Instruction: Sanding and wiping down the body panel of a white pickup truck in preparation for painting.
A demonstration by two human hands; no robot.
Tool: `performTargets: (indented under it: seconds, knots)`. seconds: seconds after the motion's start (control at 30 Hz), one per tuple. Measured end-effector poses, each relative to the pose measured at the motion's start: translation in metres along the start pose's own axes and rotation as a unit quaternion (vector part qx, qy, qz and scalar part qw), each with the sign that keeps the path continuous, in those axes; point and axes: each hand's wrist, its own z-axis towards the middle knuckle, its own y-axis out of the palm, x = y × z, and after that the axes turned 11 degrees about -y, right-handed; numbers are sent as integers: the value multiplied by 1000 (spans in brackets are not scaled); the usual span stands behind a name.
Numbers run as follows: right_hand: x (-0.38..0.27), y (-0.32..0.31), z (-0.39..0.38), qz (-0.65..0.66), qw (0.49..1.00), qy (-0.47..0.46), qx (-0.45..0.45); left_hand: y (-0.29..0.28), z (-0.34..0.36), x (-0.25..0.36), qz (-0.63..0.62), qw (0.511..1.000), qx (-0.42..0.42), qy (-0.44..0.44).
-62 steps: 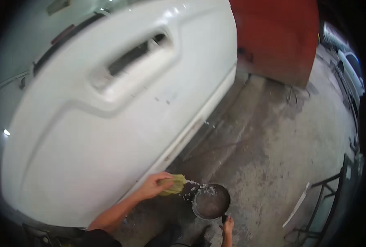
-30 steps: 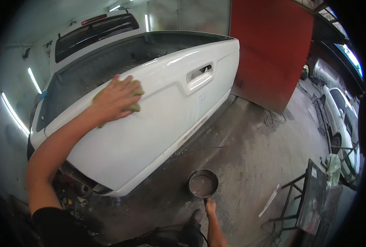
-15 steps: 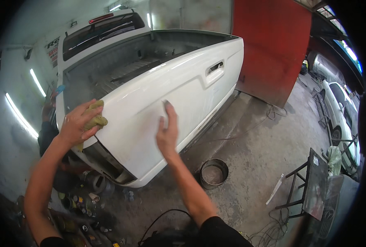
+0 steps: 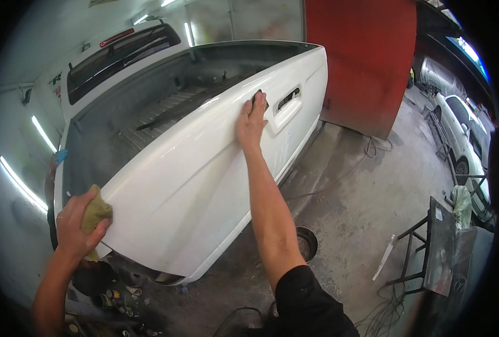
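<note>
Nearest to me, a black sleeve (image 4: 308, 300) covers the right upper arm at the lower edge. The left hand (image 4: 76, 227) is curled around a crumpled yellow-green cloth (image 4: 97, 212), thumb on one side and fingers on the other, at the near left corner of a white pickup tailgate (image 4: 188, 205). Farther along that tailgate, I see the right hand (image 4: 252, 124) laid over its upper part, holding a small dark pad (image 4: 266, 103) against the paint, left of the handle recess (image 4: 288, 106). A dark round pan (image 4: 313, 240) rests on the concrete floor (image 4: 350, 213), partly hidden behind the right forearm. To the right, a dark panel (image 4: 439, 241) leans on a metal stand. Beyond the tailgate lies the grey truck bed (image 4: 165, 112); at its left side shows another person's blue-gloved hand (image 4: 62, 155). Farther back are the truck's rear window (image 4: 123, 62), a tall red panel (image 4: 362, 67) and, far right, a white car (image 4: 464, 140).
</note>
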Motion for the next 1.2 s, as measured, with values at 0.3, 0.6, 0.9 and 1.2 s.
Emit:
performTargets:
  seconds: [0.3, 0.6, 0.9, 1.2]
  knots:
    - [-29, 14, -65, -59, 987, -116, -97, -6, -5, -5, 7, 998, -28, -48]
    - [87, -17, -48, -4, 991, 132, 33, 0, -5, -3, -10, 998, -36, -51]
    - [83, -18, -33, 11, 972, 232, 47, -2, -4, -11, -3, 1000, 8, 5]
    - [115, -27, -29, -13, 980, 197, 32, 0, -4, -11, -14, 1000, -5, -9]
